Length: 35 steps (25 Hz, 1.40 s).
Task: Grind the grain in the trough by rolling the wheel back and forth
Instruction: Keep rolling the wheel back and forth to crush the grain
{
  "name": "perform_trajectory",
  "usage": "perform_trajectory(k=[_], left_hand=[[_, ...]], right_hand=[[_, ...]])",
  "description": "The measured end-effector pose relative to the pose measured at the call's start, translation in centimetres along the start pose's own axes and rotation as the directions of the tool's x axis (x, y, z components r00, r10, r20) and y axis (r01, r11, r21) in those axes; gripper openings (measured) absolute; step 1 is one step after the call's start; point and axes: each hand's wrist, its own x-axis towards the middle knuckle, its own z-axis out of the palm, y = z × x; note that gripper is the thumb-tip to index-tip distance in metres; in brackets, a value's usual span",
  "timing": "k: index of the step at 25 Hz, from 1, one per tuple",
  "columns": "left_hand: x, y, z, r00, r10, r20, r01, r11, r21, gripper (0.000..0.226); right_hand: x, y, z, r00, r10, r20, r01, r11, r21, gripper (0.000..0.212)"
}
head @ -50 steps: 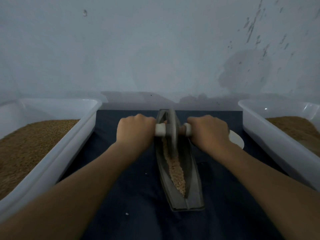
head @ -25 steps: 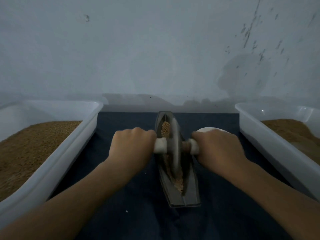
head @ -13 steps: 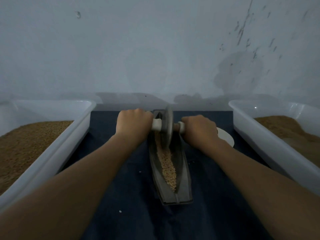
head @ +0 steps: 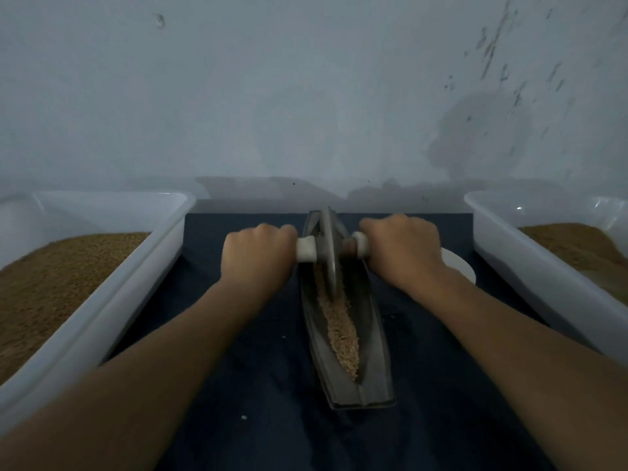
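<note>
A narrow grey boat-shaped trough (head: pixel 375 338) lies lengthwise on a dark blue cloth (head: pixel 265 385). Tan grain (head: pixel 341 338) fills its groove from the middle to the near end. A grey metal wheel (head: pixel 329 253) stands upright in the far half of the trough, on a white axle handle (head: pixel 307 249). My left hand (head: pixel 258 256) grips the left end of the handle. On the other side, my right hand (head: pixel 402 249) grips the right end. The wheel hides the grain at the far end.
A white plastic tub (head: pixel 136 277) of brown grain stands at the left, another white tub (head: pixel 509 263) with grain at the right. A small white dish (head: pixel 458 266) peeks out behind my right wrist. A stained wall rises just past the cloth.
One second ago the wheel was nearer, at the trough's middle; it rolled to the far end by half a second ago and stays in the far half now. Both hands keep their grip.
</note>
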Motion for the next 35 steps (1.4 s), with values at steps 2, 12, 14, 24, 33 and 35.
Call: perform_trajectory(k=[2,12,14,24,33,35], left_hand=[[1.5,0.0,-0.1,0.999,-0.019,0.043,0.020,1.000,-0.012,0.011],[-4.4,-1.2,-3.2,0.981,0.190,-0.039,-0.188,0.981,0.057,0.047],[-2.1,-0.9,-1.4,0.993,0.114,-0.013,-0.113,0.993,0.022,0.030],[-4.9,-1.0,-3.2,0.983,0.161,-0.085,-0.165,0.986,-0.035,0.051],[0.8,-0.6,-0.6,0.996,-0.009,0.093,0.014,0.999,-0.050,0.007],[2.0,-0.5,-0.6,0.988,-0.030,0.154,0.041,0.997,-0.068,0.007]], right_hand=[[1.8,-0.1,-0.1,0.996,0.046,0.080,-0.047,0.999,0.012,0.014],[-6.7,1.0,-0.8,0.990,-0.098,-0.103,0.098,0.995,-0.012,0.053],[-3.8,0.9,0.4,0.996,-0.056,-0.070,0.055,0.998,-0.010,0.040],[-6.7,0.6,-1.6,0.989,-0.114,-0.096,0.115,0.993,0.005,0.055],[0.5,0.3,0.0,0.998,0.036,0.060,-0.036,0.999,-0.003,0.016],[2.3,0.3,0.0,0.990,0.058,0.131,-0.061,0.998,0.015,0.015]])
